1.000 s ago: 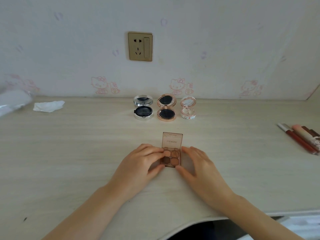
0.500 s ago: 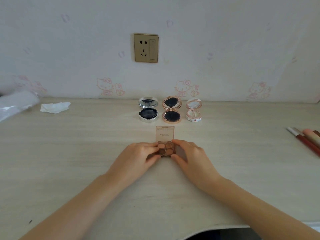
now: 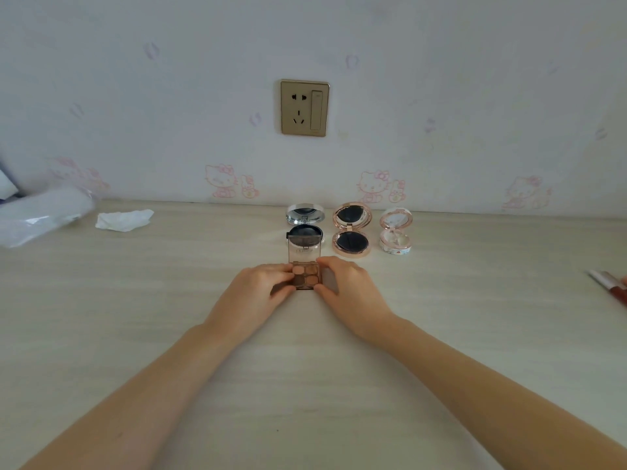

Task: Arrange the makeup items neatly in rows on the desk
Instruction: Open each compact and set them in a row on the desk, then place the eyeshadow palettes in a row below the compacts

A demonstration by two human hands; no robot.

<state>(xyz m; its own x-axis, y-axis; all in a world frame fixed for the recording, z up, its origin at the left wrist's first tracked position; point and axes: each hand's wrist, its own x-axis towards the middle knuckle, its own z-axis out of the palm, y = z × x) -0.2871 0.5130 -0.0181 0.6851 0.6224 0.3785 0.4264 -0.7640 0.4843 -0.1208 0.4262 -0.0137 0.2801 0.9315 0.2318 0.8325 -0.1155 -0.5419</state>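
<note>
Brown and coppery, the open eyeshadow palette sits on the pale wood-grain counter between both hands, its clear lid tipped up and back so that it overlaps the view of the silver compact behind it. The left hand pinches the palette's left edge with curled fingers while the right hand grips the right edge the same way, a two-sided hold that probably serves to square the little case up and slide it without twisting. Behind it, near the wall, three open round compacts already make a row: the silver one, a rose-gold compact just beside it, and a small white patterned compact to the right, all with lids raised toward the wall. The palette lies directly in front of the silver compact (likely the start of a second row, lined up column for column). Off at the right edge a few lip products lie slanted and not yet arranged, so I judge the task roughly midway. A crumpled tissue and a plastic bag rest at the far left, and a gold wall socket sits above the row.
</note>
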